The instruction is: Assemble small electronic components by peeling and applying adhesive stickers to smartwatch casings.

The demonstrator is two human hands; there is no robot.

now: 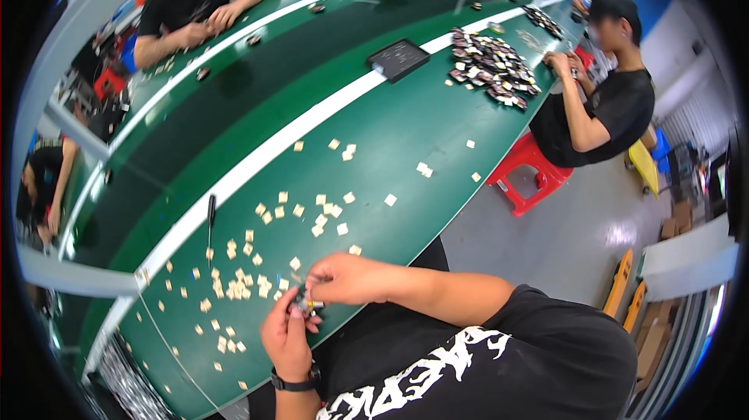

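Note:
Close to the table's near edge, my left hand (285, 340), with a dark band on its wrist, grips a small dark part (311, 307) that has yellow and pale bits. My right hand (346, 279) meets it from the right, its fingers pinched together at the upper end of the part. Whatever those fingertips hold is too small and covered to make out. Many small cream square pieces (236, 290) lie scattered over the green table just beyond and left of my hands, some overlapping.
A thin black-handled screwdriver (211, 213) lies left on the green work table (374, 155). Farther off are a black tray (398, 59) and a heap of dark small packets (493, 67). A co-worker (605, 85) sits right on a red stool (530, 174); others work across the conveyor.

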